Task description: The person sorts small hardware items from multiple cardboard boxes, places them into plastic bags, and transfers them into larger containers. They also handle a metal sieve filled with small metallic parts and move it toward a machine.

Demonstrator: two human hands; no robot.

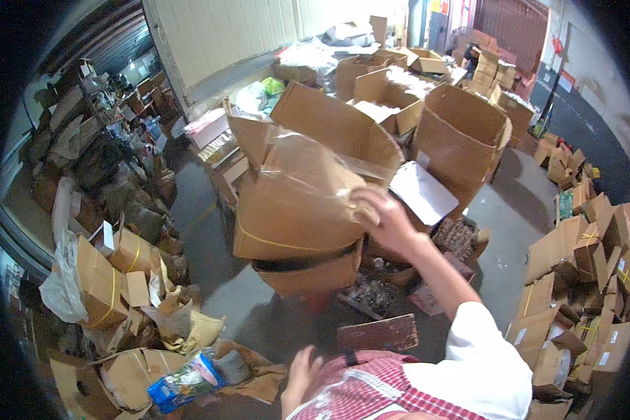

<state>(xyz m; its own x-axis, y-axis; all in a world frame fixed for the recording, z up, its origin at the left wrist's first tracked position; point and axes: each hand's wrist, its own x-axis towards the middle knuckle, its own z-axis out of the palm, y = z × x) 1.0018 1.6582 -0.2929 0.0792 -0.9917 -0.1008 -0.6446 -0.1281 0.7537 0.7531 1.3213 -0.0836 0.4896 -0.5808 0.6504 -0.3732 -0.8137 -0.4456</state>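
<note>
My right arm reaches forward over a large brown cardboard box (294,224) with a yellow strap around it. Clear plastic film (301,161) lies across that box's open top, and my right hand (376,213) is closed on its near right end. Some of what sits between those fingers is blurred. Low in front of my body, my left hand (302,371) hangs with its fingers loosely apart and holds nothing I can see. The inside of the box is mostly hidden by its front wall and the film.
Another tall open box (462,133) stands to the right, with a white sheet (424,192) against it. Flattened cartons (560,252) line the right side. Cardboard and a blue plastic pack (185,381) lie at left. A brown board (378,332) is near my feet.
</note>
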